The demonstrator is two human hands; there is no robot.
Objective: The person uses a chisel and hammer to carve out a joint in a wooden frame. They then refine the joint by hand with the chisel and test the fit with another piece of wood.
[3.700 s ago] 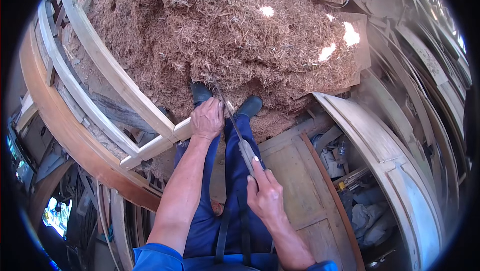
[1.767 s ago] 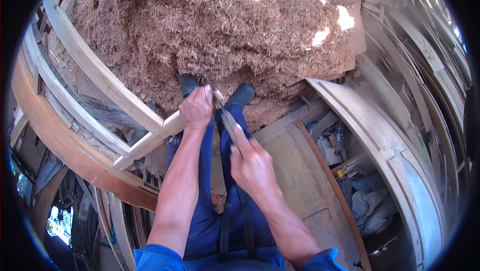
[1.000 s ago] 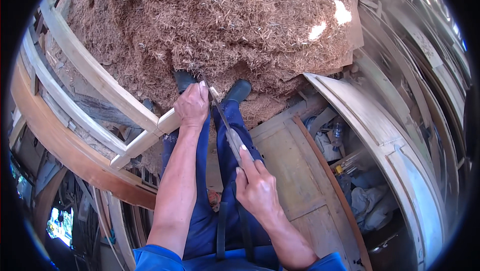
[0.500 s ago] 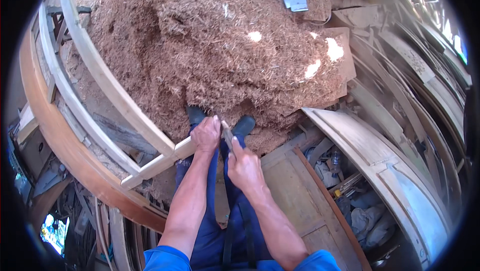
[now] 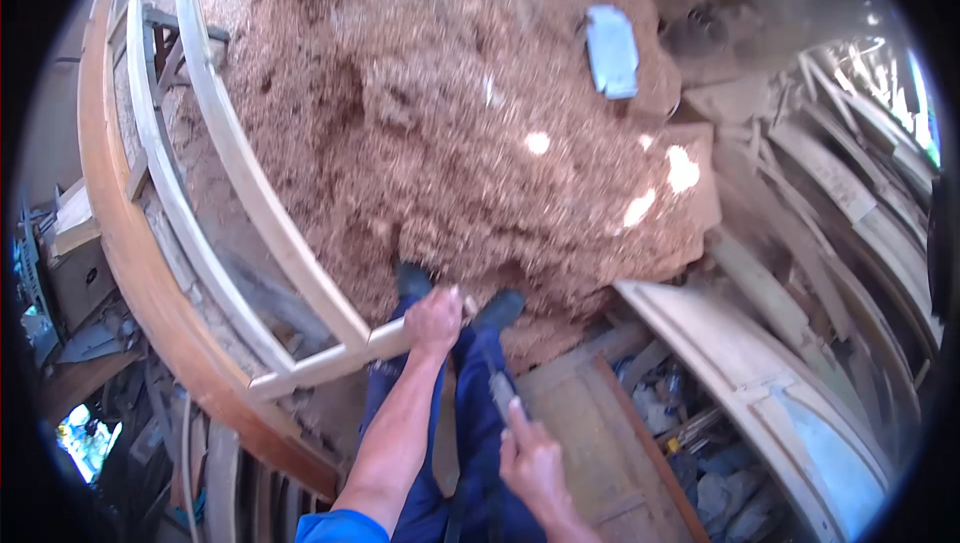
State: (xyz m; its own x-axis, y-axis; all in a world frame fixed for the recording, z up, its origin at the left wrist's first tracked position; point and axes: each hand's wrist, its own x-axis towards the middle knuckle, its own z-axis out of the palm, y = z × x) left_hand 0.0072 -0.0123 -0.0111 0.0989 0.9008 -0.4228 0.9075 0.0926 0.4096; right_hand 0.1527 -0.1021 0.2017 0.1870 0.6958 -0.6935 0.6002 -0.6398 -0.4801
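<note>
My left hand is closed over the near end of the pale crosspiece of a wooden frame, in front of my legs. A short wood tip shows just past its fingers. Lower and to the right, my right hand is wrapped round a narrow grey tool, which points up and away over my thigh. Motion smears the tool, so its exact kind is unclear. It is apart from the crosspiece. Two long pale rails run from the crosspiece toward the far left.
A big heap of brown wood shavings lies ahead, with a light-blue metal piece on it. An orange-brown curved board stands left. Panels and stacked planks fill the right. A wooden panel lies by my right leg.
My right hand has drawn the tool back from beside my left hand, down and to the right. My left hand keeps its hold on the crosspiece. The whole view has shifted somewhat.
</note>
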